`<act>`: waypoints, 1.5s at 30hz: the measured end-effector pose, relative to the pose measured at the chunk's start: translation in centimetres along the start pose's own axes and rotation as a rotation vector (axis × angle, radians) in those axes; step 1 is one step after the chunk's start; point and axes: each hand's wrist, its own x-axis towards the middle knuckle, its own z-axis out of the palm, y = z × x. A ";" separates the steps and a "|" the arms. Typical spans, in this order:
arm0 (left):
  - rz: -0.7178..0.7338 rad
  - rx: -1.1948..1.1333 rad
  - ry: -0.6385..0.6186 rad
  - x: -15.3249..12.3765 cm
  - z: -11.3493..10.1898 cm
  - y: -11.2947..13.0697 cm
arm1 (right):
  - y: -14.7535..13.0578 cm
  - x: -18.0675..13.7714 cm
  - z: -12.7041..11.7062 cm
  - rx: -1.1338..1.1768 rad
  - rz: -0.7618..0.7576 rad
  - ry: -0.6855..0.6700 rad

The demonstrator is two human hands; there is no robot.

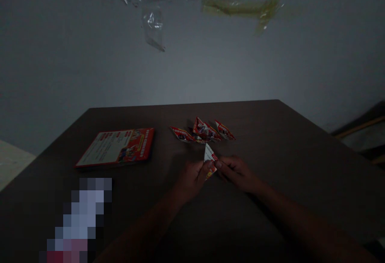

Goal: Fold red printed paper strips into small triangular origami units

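Note:
On the dark brown table (294, 150), my left hand (192, 178) and my right hand (236, 172) meet at a small folded piece of printed paper (209, 156), white with red print. Both hands pinch it from either side, with its pointed end sticking up between the fingertips. Just beyond it lie several folded red-and-white paper pieces (204, 131) in a loose row. The light is dim and the fingers show only in part.
A red and white printed sheet or booklet (116, 147) lies flat at the left of the table. A blurred, pixelated patch (80, 219) sits near the front left. The grey wall behind carries strips of clear tape (246, 8).

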 end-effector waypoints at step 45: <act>0.219 0.393 -0.071 -0.4 0.0 0.3 | -0.3 0.3 -0.3 -0.127 -0.007 0.213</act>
